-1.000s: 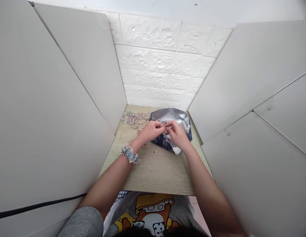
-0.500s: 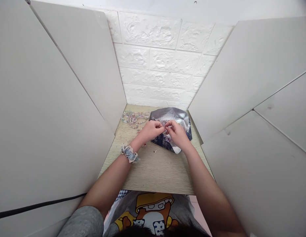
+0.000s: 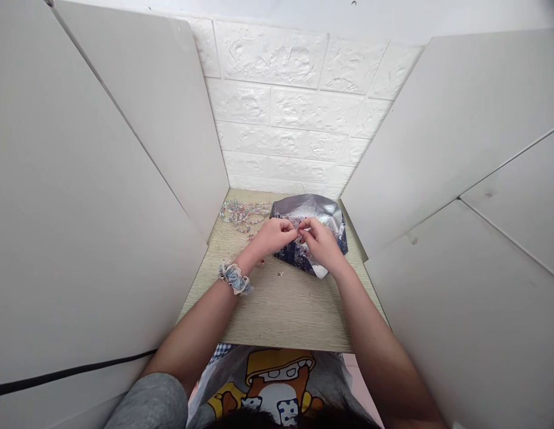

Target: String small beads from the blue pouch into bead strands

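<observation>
Above an open silver-lined bag (image 3: pixel 310 205) with a dark blue patterned outside, my two hands meet fingertip to fingertip. My left hand (image 3: pixel 279 233) is closed in a pinch; what it holds is too small to name. The fingers of my right hand (image 3: pixel 319 238) are pinched together as well, close against the left ones, and their hold is just as hard to make out. Small pinkish beads (image 3: pixel 306 253) show inside the bag, partly covered by my hands. Strings of colourful beads (image 3: pixel 243 214) lie on the table to the left of the bag.
A tiny metal piece (image 3: pixel 280 274) lies on the wooden table (image 3: pixel 285 316) in front of the bag. Several red beads (image 3: pixel 261 263) sit beside my left wrist. White panels (image 3: pixel 169 119) stand on both sides, and a white brick-pattern wall (image 3: pixel 285 107) closes the back.
</observation>
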{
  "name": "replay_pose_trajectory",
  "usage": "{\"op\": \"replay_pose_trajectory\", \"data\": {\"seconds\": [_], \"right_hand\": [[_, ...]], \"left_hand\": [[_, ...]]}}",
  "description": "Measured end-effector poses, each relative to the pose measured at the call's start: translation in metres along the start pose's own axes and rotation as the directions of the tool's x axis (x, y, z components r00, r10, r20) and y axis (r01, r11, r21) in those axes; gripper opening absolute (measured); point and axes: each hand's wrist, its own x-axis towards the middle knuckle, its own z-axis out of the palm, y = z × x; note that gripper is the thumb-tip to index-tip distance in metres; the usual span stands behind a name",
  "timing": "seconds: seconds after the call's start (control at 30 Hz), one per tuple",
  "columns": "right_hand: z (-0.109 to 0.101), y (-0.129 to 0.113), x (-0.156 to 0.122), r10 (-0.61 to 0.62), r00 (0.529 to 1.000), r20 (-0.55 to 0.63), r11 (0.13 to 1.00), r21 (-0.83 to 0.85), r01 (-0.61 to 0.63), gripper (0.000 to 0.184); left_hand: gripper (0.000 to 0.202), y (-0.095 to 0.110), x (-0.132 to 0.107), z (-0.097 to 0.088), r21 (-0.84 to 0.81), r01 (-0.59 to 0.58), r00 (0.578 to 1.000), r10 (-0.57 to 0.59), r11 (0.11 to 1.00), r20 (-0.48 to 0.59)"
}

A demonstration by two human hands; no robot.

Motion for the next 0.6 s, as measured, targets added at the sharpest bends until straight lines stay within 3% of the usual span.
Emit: {"op": "replay_pose_trajectory", "data": {"seconds": [0.27, 0.43, 0.6], "right_hand": [[0.0009, 0.0009, -0.0009, -0.045, 0.999, 0.016, 0.997, -0.056, 0.046, 0.009], [0.002, 0.0039, 0.0002, -0.087, 0.995, 0.04, 0.988, -0.121, 0.091, 0.01], [-0.0007, 0.0036, 0.001, -0.08, 0.996, 0.039, 0.992, -0.092, 0.083, 0.009]], "left_hand": [[0.026, -0.0024, 0.0, -0.001, 0.063, -0.015, 1.0, 0.015, 0.998, -0.003], [0.032, -0.0072, 0.0014, -0.0019, 0.144, -0.02, 0.998, 0.012, 0.989, 0.054], [0.035, -0.0061, 0.0007, -0.0042, 0.076, 0.007, 0.995, -0.014, 0.997, 0.099]]}}
